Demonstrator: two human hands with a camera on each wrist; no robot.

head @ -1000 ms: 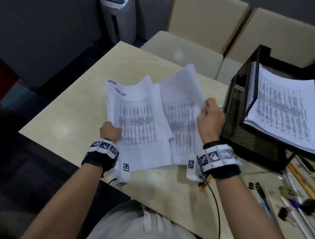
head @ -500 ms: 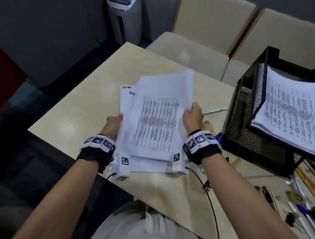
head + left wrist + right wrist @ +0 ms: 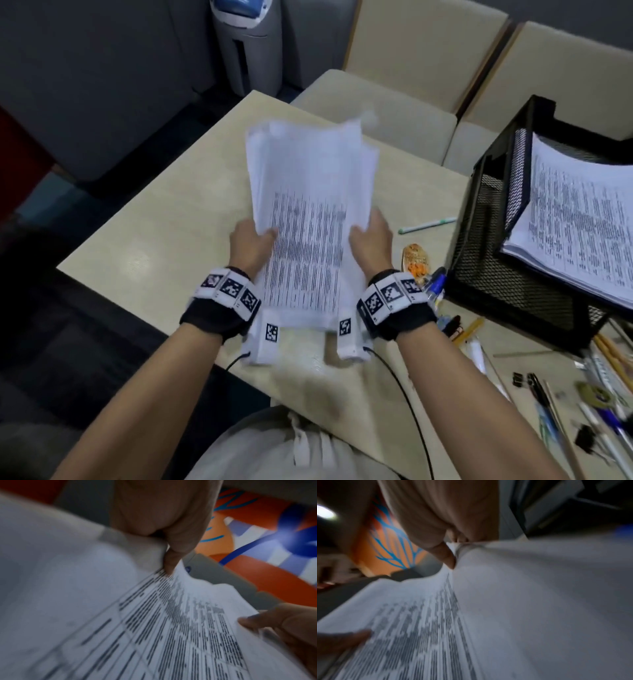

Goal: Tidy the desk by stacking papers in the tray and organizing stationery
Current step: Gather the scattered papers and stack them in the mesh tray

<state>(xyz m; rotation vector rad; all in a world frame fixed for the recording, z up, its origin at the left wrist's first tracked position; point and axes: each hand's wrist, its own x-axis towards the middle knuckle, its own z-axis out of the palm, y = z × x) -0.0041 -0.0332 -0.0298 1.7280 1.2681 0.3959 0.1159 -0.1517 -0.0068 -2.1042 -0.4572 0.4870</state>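
Currently both hands hold one sheaf of printed papers (image 3: 308, 219) above the desk (image 3: 164, 219), lifted and tilted so the printed face looks toward the person. Left hand (image 3: 251, 245) grips the sheaf's left edge, thumb laid over the front sheet, the other fingers hidden behind the pages. Right hand (image 3: 371, 240) grips the right edge the same way, thumb on the front, fingers behind. Forearms come up from the near edge of the desk, roughly parallel, wrists bent slightly inward; each wrist wears a black band with white marker tiles. Sheet tops are uneven, some pages standing higher than others; the upper edge is blurred.

Left wrist view: the thumb (image 3: 169, 559) presses down on the printed page (image 3: 171, 628) at its edge, and the other hand's thumb shows at lower right on the far edge. Right wrist view: the thumb tip (image 3: 448, 558) pinches the stack's edge (image 3: 539, 601), with the other hand's thumb at lower left.

Black mesh tray (image 3: 486, 246) stands on the desk to the right of the hands, apart from the held sheaf, with a stack of printed sheets (image 3: 582, 219) already on its upper tier. Between right hand and tray lie a white-and-green pen (image 3: 426, 225) and an orange packet (image 3: 415, 260). Loose pens, pencils and binder clips (image 3: 561, 394) are scattered on the desk at the near right, in front of the tray.
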